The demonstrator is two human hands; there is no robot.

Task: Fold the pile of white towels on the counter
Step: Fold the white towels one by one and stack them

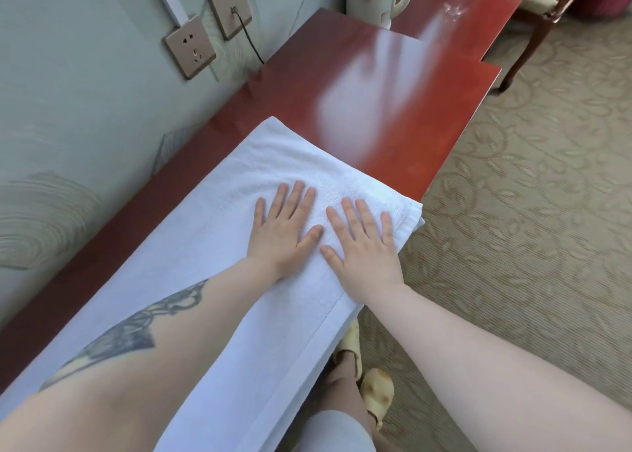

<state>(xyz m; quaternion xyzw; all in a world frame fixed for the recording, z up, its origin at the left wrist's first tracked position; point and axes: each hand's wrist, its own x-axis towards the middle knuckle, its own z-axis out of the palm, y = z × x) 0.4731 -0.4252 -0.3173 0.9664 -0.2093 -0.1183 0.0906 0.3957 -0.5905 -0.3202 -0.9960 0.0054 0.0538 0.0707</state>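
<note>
I am pressing both palms flat on the long white terry towel (pixel 191 273), which is lying lengthwise along the glossy red-brown wooden counter (pixel 410 116) with its near edge hanging slightly over the front. My left hand (pixel 285 231) and right hand (pixel 364 246) are resting side by side near its far end, fingers straight and spread, gripping nothing. I am judging this as smoothing a lengthwise fold; the next move is likely calling for pinching one end and carrying it over the other.
</note>
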